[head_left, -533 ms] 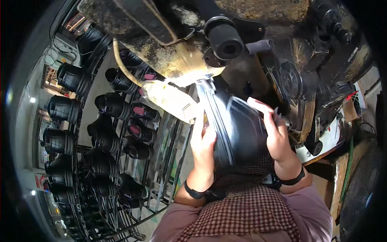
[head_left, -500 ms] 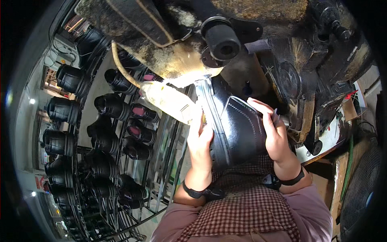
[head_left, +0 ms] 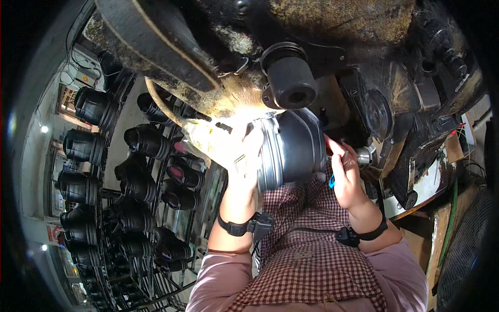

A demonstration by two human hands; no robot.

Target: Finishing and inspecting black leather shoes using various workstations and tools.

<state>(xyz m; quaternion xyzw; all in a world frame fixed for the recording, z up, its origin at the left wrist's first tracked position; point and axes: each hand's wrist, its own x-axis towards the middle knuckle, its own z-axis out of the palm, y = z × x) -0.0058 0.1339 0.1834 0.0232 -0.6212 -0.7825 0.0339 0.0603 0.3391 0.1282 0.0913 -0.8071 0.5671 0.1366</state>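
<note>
A black leather shoe with a ridged sole edge is held up under the machine head, its sole side turned left. My left hand grips it along the sole; glare washes out its fingers. My right hand is closed at the shoe's right end, one fingertip close to the leather. A small blue loop shows beside its fingers; I cannot tell what it belongs to. A pale lamp-like fitting on a hose shines beside my left hand.
The worn, dirty machine hangs over my hands, with a black knob jutting down. Racks of black shoes stand on the left. On the right are a metal cylinder, a white tabletop and a fan grille.
The shoe has turned, so its ridged sole edge faces me more. My left hand has moved left and under the light. My right hand has drawn down, its fingers curling, and the blue loop now shows.
</note>
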